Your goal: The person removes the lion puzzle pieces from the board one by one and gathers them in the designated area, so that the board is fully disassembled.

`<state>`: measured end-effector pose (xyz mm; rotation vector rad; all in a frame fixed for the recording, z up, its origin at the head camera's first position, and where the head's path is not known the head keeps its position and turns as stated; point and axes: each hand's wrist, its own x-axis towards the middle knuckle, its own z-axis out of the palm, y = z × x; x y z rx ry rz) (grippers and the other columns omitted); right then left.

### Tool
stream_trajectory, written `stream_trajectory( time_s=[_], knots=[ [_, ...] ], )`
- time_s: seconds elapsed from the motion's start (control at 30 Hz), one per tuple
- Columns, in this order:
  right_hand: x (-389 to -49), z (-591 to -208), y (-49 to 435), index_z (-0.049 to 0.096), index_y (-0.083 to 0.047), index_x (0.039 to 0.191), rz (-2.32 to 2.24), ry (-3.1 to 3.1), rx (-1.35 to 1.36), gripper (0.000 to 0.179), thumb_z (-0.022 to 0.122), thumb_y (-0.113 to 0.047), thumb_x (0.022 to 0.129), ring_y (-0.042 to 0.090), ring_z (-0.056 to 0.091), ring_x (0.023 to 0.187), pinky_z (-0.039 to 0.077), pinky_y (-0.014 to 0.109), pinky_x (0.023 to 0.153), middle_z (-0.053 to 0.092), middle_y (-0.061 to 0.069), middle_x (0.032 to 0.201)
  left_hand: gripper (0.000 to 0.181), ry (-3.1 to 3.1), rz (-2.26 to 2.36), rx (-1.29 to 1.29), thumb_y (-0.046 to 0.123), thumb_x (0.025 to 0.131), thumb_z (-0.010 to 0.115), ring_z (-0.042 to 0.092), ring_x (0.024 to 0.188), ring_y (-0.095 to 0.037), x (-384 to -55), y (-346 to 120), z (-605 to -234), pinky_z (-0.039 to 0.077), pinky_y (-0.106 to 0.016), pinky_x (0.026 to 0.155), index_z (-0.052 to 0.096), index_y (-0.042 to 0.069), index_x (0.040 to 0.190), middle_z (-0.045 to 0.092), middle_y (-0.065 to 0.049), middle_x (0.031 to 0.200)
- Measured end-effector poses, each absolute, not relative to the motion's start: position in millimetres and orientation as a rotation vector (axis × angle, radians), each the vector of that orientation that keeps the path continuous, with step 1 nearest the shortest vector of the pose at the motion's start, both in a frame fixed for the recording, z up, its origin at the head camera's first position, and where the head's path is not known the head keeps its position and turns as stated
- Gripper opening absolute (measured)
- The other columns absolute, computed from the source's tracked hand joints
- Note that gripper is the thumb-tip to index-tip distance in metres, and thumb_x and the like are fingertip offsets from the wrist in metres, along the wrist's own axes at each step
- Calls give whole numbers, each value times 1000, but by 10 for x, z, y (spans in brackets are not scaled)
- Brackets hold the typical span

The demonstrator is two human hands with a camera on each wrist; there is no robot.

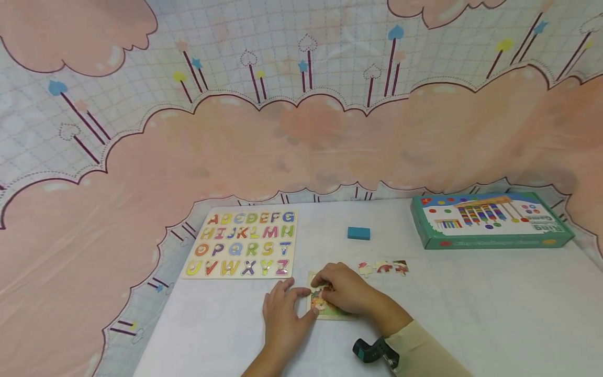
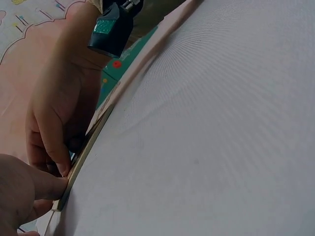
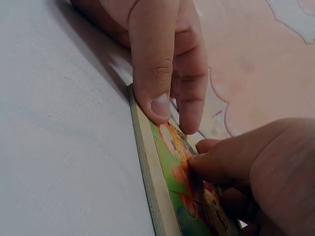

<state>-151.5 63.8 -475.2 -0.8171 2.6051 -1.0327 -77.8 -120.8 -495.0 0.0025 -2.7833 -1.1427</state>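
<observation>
A small jigsaw puzzle board with a pale wooden rim and a colourful cartoon picture lies flat on the white table. My left hand is at its left side, thumb on the near corner and forefinger at the edge. In the right wrist view the left thumb presses on the rim. My right hand bends over the board and pinches a puzzle piece, largely hidden beneath its fingers. Past that hand lie three loose puzzle pieces in a row.
An alphabet board with coloured letters lies at the left. A blue block sits farther back. The green toy box stands at the back right. Behind the table hangs a patterned cloth. A black strap device is on the right wrist.
</observation>
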Motion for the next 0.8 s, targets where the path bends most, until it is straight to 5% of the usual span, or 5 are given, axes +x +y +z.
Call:
stream_trajectory(
  time_s=[0.8],
  knots=[
    [-1510, -4758, 638, 74, -18, 114, -1096, 2546, -737, 26, 72, 1, 97, 17, 56, 110, 51, 47, 103, 69, -8, 112, 34, -2784, -1153, 20, 15, 77, 92, 36, 151, -44, -768, -1190, -4935, 11, -73, 121, 76, 18, 107, 55, -17, 151]
  ],
)
